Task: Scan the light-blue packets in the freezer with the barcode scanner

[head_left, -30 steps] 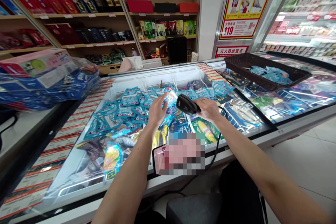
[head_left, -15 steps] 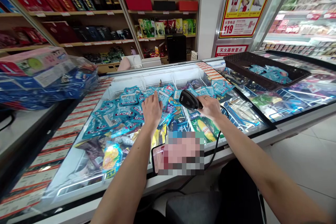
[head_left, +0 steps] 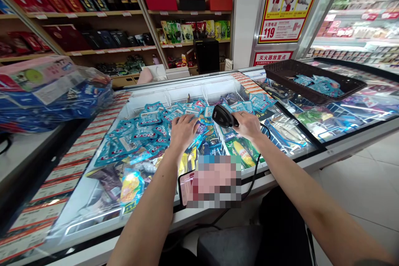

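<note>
My right hand (head_left: 248, 125) is wrapped round the handle of a black barcode scanner (head_left: 222, 116), whose head points left over the packets. A dark cable runs from its handle down past the freezer's front edge. Fingers spread and palm down, my left hand (head_left: 183, 131) lies over the blue packets (head_left: 149, 117); whether it touches one cannot be made out. Many of these flat blue packets with white labels are spread across the glass-topped chest freezer (head_left: 93, 220). At the front edge lies a phone (head_left: 186, 189), its screen mostly blurred out.
A dark brown basket (head_left: 293, 66) with several blue packets stands at the right on the freezer. Plastic-wrapped boxes (head_left: 50, 91) stand at the left. Behind are shelves (head_left: 183, 13) of boxes and bottles. Price labels (head_left: 75, 153) line the freezer's left side.
My left hand has spread its fingers and turned slightly to the right over the packets. My right hand still holds the scanner in nearly the same place. The view has shifted slightly.
</note>
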### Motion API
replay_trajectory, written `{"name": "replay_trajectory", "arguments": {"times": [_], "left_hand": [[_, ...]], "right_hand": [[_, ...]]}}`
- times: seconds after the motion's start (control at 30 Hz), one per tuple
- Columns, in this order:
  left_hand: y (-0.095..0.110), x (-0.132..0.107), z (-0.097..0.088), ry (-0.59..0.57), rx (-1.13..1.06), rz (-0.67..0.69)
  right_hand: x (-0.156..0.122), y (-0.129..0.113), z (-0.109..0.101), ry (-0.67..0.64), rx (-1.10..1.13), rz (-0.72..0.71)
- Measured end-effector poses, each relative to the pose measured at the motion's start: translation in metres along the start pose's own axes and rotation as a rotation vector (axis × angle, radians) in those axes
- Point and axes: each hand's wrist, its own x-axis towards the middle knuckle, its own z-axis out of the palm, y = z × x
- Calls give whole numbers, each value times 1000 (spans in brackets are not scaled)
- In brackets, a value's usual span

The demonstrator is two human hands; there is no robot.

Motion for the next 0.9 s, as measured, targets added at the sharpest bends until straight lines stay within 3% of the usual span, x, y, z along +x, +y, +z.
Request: {"name": "replay_trajectory", "arguments": {"times": [0.4,0.57,0.9], "left_hand": [[-10,2,4,41,18,-163],[-7,3,-2,50,3,-64],[11,14,-4,-50,-44,200]], "right_hand": [[2,10,-4,65,-6,141],[1,18,-5,113,-5,236],[2,15,-7,111,7,221]]}}
